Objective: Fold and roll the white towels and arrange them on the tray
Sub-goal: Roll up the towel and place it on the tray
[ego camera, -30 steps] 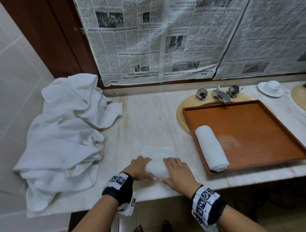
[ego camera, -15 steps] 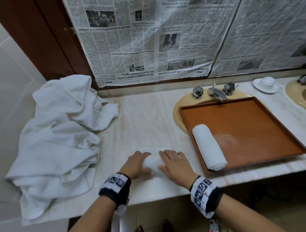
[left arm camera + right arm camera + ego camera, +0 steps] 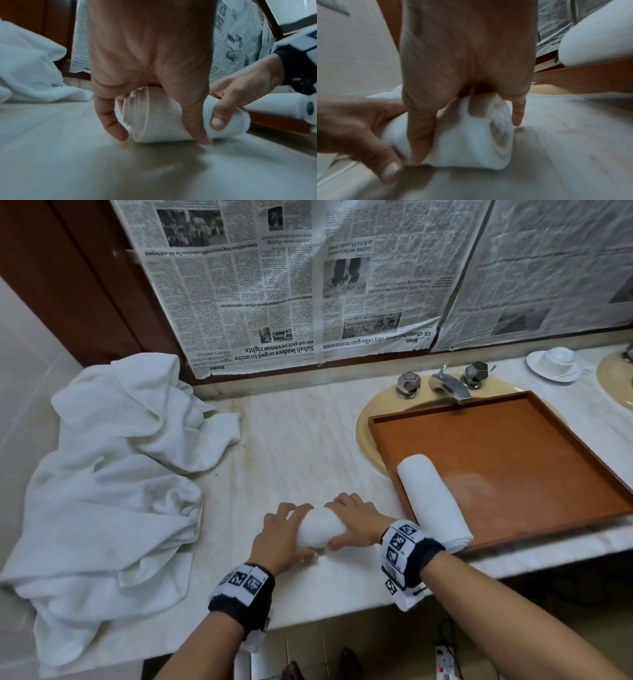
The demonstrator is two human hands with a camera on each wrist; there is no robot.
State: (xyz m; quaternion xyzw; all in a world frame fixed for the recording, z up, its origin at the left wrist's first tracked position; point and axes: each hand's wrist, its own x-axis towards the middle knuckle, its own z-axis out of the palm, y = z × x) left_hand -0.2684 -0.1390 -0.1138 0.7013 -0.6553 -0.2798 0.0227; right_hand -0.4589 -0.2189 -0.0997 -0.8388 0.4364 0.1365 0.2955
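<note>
My fingertips hidden behind the rolled towel [image 3: 320, 530] at lower centre, right wrist view blurred, second sink [image 3: 616, 378] cut off at the right edge, small floor items at the bottom edge unclear to me

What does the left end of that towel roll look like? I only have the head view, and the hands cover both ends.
Observer: The left wrist view shows the towel roll ending in a tight spiral of layers.
Operator: Is the left hand actually around it?
Observer: Yes. The left hand straddles that end, its thumb and a finger reaching down to the counter.
Operator: And the right hand?
Observer: In the right wrist view, the right hand presses its thumb down the roll's near side.
</note>
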